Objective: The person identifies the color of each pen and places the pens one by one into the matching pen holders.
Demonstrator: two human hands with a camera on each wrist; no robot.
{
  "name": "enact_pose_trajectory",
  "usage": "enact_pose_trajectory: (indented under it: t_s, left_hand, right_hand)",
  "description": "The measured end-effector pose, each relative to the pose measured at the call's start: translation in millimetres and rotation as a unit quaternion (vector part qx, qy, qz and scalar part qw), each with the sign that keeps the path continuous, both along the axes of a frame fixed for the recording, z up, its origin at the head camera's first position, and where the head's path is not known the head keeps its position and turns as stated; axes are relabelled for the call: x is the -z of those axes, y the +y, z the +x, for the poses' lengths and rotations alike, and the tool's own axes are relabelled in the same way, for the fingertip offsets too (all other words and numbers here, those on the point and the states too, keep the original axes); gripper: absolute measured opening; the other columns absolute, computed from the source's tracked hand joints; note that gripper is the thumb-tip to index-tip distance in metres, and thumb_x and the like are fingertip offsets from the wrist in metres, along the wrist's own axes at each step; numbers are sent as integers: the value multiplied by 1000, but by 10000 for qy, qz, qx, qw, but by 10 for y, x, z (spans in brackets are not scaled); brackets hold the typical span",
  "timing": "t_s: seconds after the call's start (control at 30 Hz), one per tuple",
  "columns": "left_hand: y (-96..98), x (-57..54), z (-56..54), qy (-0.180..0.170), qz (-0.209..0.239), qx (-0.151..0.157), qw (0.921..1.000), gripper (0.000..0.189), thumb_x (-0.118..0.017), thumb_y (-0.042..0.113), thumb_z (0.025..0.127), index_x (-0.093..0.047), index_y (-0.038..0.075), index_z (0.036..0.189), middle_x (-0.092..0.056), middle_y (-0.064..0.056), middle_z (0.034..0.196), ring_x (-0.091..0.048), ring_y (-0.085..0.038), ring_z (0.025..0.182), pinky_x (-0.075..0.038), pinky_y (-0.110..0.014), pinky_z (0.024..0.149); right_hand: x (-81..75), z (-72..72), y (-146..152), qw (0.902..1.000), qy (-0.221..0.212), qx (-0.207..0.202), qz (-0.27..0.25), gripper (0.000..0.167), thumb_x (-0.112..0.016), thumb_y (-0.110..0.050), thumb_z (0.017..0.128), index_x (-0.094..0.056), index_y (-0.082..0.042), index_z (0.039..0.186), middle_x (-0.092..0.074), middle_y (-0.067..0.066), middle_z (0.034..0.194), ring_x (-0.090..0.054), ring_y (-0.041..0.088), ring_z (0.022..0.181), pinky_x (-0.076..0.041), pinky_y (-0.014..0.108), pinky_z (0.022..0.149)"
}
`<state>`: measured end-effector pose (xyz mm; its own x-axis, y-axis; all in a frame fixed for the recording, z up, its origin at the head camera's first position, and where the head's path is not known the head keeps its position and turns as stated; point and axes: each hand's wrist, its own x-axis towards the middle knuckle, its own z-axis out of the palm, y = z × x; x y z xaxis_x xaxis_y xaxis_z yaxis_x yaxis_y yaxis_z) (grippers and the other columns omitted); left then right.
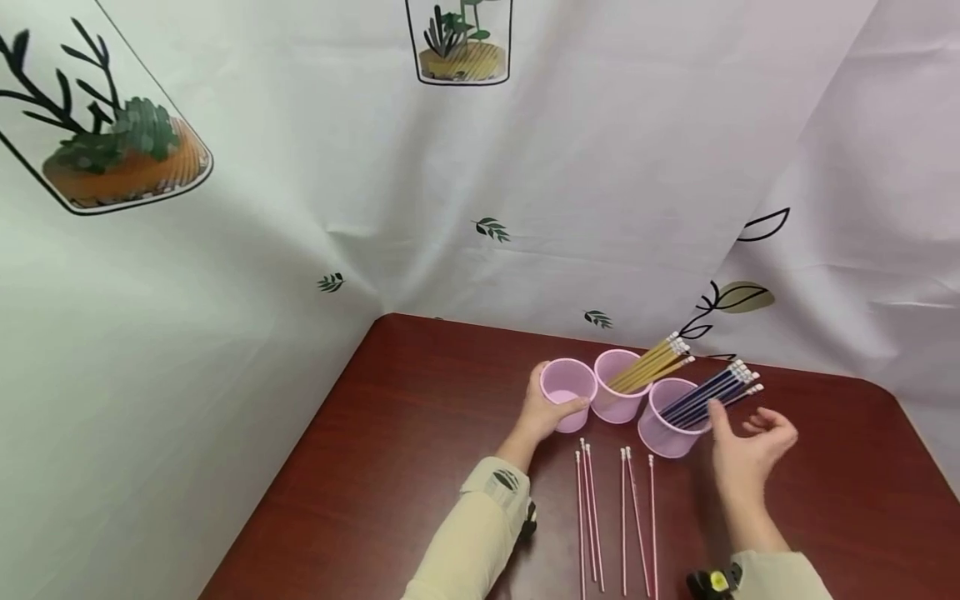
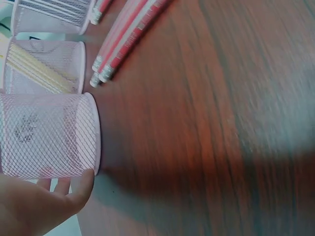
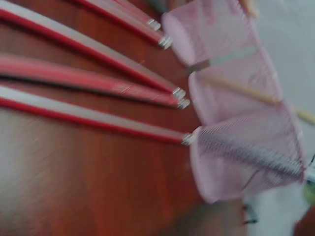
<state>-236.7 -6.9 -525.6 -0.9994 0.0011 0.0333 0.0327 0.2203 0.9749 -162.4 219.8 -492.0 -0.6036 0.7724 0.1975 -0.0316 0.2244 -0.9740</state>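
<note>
My left hand grips a pink mesh pencil cup, thumb on the near side; no pencils show inside it. In the left wrist view, the fingers touch this cup's wall near its base. Beside it stands a second pink cup holding yellow pencils. A third pink cup holds dark blue pencils, tilted to the right. My right hand is just right of that cup, thumb near the pencils, other fingers loosely bent around nothing.
Several red pencils lie on the dark wooden table in front of the cups, in a left group and a right group. A white patterned cloth hangs behind and at the left.
</note>
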Motion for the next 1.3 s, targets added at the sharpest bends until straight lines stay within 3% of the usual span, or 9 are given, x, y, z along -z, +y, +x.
enact_pose_trajectory:
  t_s: [0.27, 0.5, 0.6, 0.67, 0.73, 0.83, 0.9, 1.0, 1.3]
  left_hand:
    - [-113, -180, 10, -336, -102, 323, 9989, 105, -82, 23, 70, -11, 13, 146, -34, -28, 137, -38, -39, 124, -31, -50, 102]
    - [-248, -253, 192, 564, 100, -1311, 9897, 42, -68, 29, 81, -42, 5, 103, -49, -7, 91, -50, -24, 84, -44, -38, 73]
    - [-295, -183, 331, 497, -406, -1512, 9864, 24, -61, 19, 83, -39, 9, 86, -45, 0, 71, -46, -16, 62, -40, -30, 57]
    - [-312, -128, 406, 49, -1274, -1021, 9866, 20, -60, 18, 80, -40, 11, 82, -45, 3, 64, -44, -13, 57, -37, -28, 52]
    - [-303, -97, 468, -430, -2365, -33, 9707, 18, -61, 23, 78, -45, 14, 78, -49, 4, 59, -46, -12, 53, -37, -28, 49]
    - [-239, -90, 539, -730, -3526, 1539, 9202, 24, -63, 35, 78, -53, 16, 68, -52, 4, 52, -49, -11, 49, -38, -28, 47]
    - [-187, -88, 575, -826, -3976, 2103, 8893, 30, -63, 39, 78, -56, 17, 60, -53, 5, 47, -51, -11, 44, -38, -28, 45]
    - [-121, -65, 623, -997, -4331, 2283, 8662, 37, -64, 41, 78, -56, 16, 51, -52, 6, 42, -51, -9, 38, -38, -27, 42]
    - [-17, -22, 686, -1117, -4630, 2121, 8533, 41, -68, 43, 73, -55, 15, 46, -47, 5, 36, -46, -9, 30, -39, -25, 39]
  right_hand:
    - [232, -103, 120, 9629, -1044, -2456, -404, 89, -72, -4, 76, -11, -1, 140, -32, 14, 133, -34, 19, 119, -24, 14, 99]
    - [341, -122, 163, 9549, -552, -2806, -798, 75, -74, 4, 72, -27, -17, 127, -45, -7, 110, -45, 2, 98, -34, 8, 84]
    - [372, -121, 152, 9556, -499, -2804, -753, 74, -74, 3, 73, -29, -19, 127, -46, -7, 110, -45, 3, 99, -34, 8, 84]
    - [382, -121, 139, 9552, -586, -2814, -703, 74, -75, 0, 74, -29, -17, 130, -45, -7, 111, -44, 4, 101, -33, 8, 85]
    - [379, -122, 131, 9550, -701, -2797, -700, 75, -75, -3, 75, -28, -17, 132, -45, -7, 113, -42, 5, 104, -32, 7, 85]
    - [365, -123, 126, 9550, -860, -2761, -661, 75, -75, -6, 76, -27, -17, 133, -43, -5, 115, -41, 7, 106, -31, 6, 85]
    - [359, -127, 125, 9547, -941, -2749, -647, 76, -75, -7, 76, -26, -16, 133, -43, -5, 115, -40, 7, 106, -31, 6, 84]
    - [353, -127, 121, 9539, -1028, -2753, -605, 77, -75, -7, 76, -24, -13, 134, -43, -4, 116, -40, 8, 106, -31, 6, 85]
    - [332, -108, 134, 9512, -1298, -2754, -498, 85, -75, -14, 78, -16, -10, 139, -36, 9, 128, -35, 15, 115, -26, 15, 98]
